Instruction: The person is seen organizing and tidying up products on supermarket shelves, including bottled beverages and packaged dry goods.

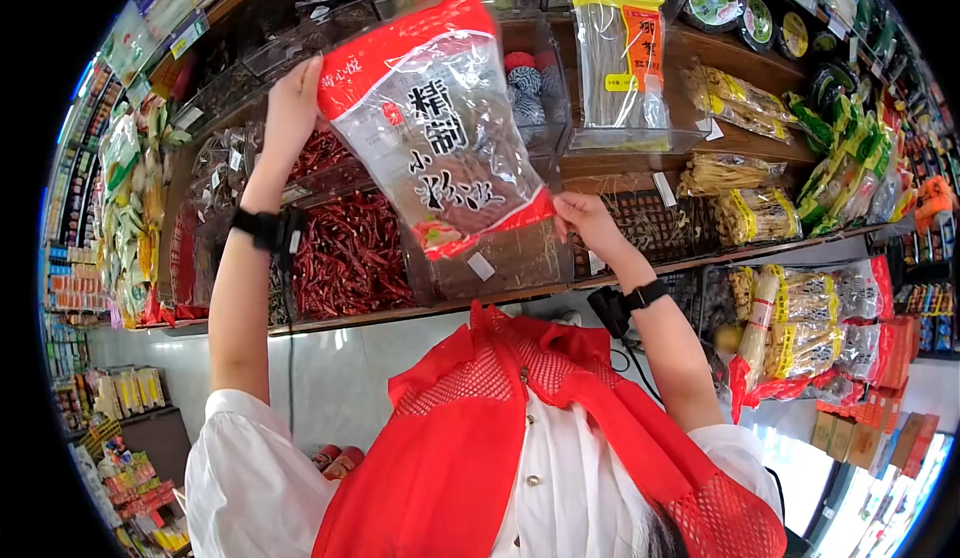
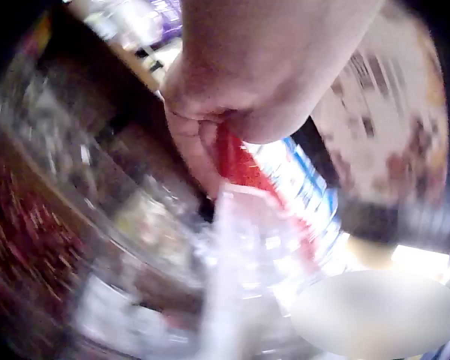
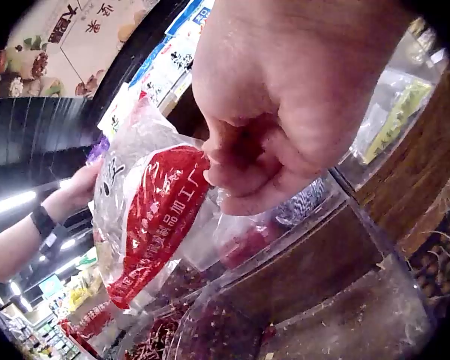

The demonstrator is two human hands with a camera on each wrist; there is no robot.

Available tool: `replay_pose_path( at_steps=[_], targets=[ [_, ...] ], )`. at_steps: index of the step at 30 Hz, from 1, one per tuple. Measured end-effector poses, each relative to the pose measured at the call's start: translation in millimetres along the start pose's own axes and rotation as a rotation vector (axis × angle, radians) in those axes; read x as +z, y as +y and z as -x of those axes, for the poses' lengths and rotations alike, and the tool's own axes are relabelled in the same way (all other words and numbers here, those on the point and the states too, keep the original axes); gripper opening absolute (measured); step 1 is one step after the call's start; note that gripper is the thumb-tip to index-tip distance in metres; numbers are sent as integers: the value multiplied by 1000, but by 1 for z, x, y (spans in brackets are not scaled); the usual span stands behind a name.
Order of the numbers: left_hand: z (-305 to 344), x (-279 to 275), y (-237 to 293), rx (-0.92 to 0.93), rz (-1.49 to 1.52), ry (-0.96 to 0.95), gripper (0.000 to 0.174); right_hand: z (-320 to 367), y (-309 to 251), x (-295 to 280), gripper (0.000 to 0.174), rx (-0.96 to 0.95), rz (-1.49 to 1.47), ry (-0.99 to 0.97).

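Observation:
A large plastic food bag (image 1: 430,148), transparent with red ends and black Chinese lettering, hangs tilted over the shelf bins in the head view. My left hand (image 1: 292,108) grips its upper left corner. At the lower right corner, my right hand (image 1: 588,220) pinches the red edge between thumb and fingers. The left wrist view is blurred, with the left hand (image 2: 202,120) curled on a red part of the bag. From the right wrist, the curled right hand (image 3: 270,150) hides the held corner, and the bag's red printed end (image 3: 161,217) stretches away towards the left hand.
Below the bag are a bin of dried red chillies (image 1: 355,258) and a bin with a pale bottom (image 1: 515,268). A packet of noodles (image 1: 622,58) lies right of it. Transparent dividers (image 3: 360,217) separate the bins. Yellow-labelled packets (image 1: 805,323) are stacked lower right.

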State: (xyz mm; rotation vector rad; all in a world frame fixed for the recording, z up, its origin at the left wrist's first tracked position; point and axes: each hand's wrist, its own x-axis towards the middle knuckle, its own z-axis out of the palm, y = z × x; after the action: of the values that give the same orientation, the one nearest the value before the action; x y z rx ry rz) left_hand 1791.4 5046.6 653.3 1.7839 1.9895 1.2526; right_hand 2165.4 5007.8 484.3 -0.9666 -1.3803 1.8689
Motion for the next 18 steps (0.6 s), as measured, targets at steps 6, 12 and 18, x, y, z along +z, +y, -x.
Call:
replay_pose_path(
  at_steps=[6,12,18],
  targets=[
    [-27,86,-82,-658,1031,20,32,-30,20,17,19,124,-444,55],
    [59,117,-118,-537,864,-140,41,-47,56,23,20,165,-639,274],
    [148,125,-83,-463,829,94,26,-33,60,27,23,128,-790,301]
  ],
)
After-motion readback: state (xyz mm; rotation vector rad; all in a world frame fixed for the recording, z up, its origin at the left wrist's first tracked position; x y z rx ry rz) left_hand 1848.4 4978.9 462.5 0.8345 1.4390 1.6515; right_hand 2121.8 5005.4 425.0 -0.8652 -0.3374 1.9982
